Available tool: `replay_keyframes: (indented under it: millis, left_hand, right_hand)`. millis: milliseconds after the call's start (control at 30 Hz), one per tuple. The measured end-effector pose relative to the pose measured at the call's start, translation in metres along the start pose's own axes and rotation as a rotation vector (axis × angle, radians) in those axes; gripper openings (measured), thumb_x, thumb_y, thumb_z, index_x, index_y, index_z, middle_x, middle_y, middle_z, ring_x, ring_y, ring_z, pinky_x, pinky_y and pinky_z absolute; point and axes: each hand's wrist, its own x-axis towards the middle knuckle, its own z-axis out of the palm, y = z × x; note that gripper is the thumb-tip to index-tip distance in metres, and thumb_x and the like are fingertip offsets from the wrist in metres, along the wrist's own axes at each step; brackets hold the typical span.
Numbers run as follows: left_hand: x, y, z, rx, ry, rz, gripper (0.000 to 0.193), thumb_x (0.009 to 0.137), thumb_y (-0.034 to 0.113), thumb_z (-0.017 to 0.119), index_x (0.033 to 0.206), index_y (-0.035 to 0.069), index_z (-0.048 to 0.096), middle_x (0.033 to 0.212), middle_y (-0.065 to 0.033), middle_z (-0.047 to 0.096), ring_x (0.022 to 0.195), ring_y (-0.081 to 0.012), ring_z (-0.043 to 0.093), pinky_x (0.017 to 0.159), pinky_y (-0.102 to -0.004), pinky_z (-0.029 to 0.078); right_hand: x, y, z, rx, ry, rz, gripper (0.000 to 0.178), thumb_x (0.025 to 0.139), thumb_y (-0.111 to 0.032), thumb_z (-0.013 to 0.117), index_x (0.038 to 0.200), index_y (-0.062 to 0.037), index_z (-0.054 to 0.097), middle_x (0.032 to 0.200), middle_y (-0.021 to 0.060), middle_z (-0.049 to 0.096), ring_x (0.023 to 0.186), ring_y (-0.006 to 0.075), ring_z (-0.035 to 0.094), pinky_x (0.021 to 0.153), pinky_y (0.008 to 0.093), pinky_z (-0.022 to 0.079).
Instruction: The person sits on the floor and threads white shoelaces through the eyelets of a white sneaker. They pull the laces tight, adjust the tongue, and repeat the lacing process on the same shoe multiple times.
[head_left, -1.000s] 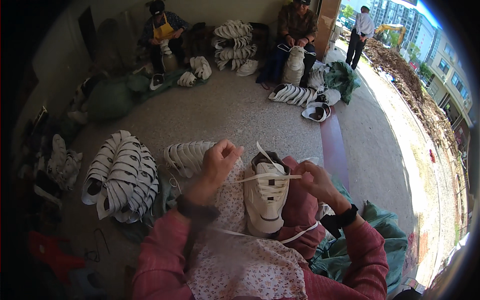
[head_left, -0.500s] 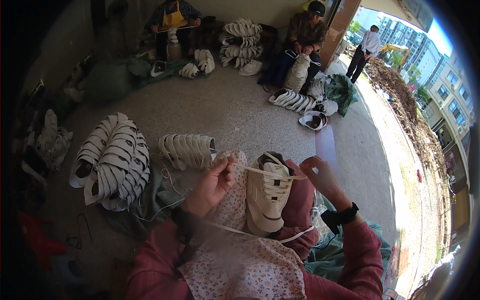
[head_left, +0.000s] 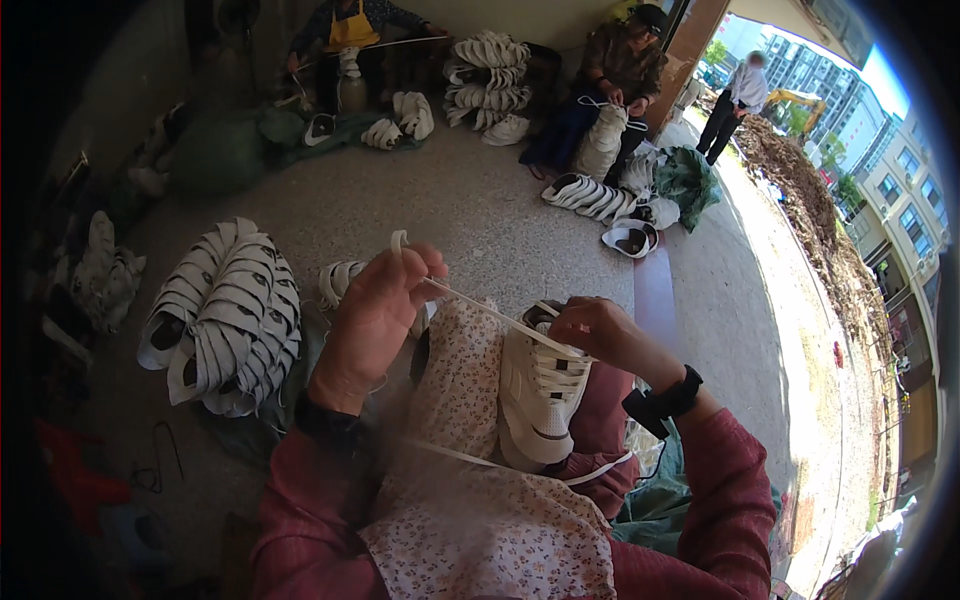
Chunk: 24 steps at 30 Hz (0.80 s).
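Two hands busy: left hand (head_left: 375, 320) pinches white lace (head_left: 480, 308) taut, right hand (head_left: 598, 335) clamps it at the sneaker (head_left: 540, 395) on the lap (6 o'clock). Lace looks limp, light; grasp near tip.

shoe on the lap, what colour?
White shoe with a white lace pulled by the left hand; clearest in the head view.

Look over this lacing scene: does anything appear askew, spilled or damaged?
Nothing stands out. The left hand pulls a white lace taut from the white shoe on the lap, the right hand at its eyelets. Stacked shoes lie orderly on the floor.
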Motion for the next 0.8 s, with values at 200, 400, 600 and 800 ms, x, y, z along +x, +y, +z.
replay_keyframes:
  millis: [200,400,600,800]
  left_hand:
    - [-0.001,-0.01,-0.048,-0.527,-0.1,-0.109,0.021,0.106,0.021,0.046,0.105,0.006,0.061,0.081,-0.0021,0.051,0.072,-0.0124,0.05,0.066,-0.0262,0.044]
    - [-0.002,-0.014,-0.078,-0.486,-0.068,-0.187,0.024,0.106,0.021,0.046,0.105,0.004,0.061,0.065,0.0015,0.042,0.055,-0.0079,0.037,0.049,-0.0233,0.033]
    - [0.014,0.0,-0.068,-0.404,0.339,-0.084,0.023,0.105,0.022,0.049,0.102,0.004,0.063,0.058,0.0057,0.036,0.047,-0.0054,0.029,0.044,-0.0224,0.025]
    - [0.004,-0.028,-0.05,0.371,0.16,-0.363,0.029,0.101,0.029,0.057,0.098,0.002,0.067,0.06,0.0101,0.037,0.047,0.0003,0.026,0.042,-0.0207,0.022]
  right_hand:
    - [0.009,0.005,0.011,0.0,-0.057,0.0,0.013,0.084,-0.014,0.071,0.095,-0.0079,0.073,0.087,0.01,0.066,0.079,0.0283,0.066,0.07,0.0372,0.052]
    - [0.017,0.004,0.014,0.124,-0.167,0.107,0.019,0.082,-0.011,0.071,0.1,-0.0053,0.072,0.092,0.0092,0.067,0.08,0.0214,0.065,0.072,0.0336,0.052]
    - [0.023,0.014,0.02,0.175,-0.183,0.169,0.022,0.08,-0.008,0.07,0.102,-0.0041,0.072,0.094,0.0088,0.069,0.082,0.0175,0.064,0.074,0.0316,0.052]
    - [0.025,0.012,0.019,0.18,-0.182,0.144,0.021,0.08,-0.007,0.071,0.101,-0.0035,0.072,0.093,0.0086,0.068,0.081,0.0168,0.064,0.074,0.0311,0.052]
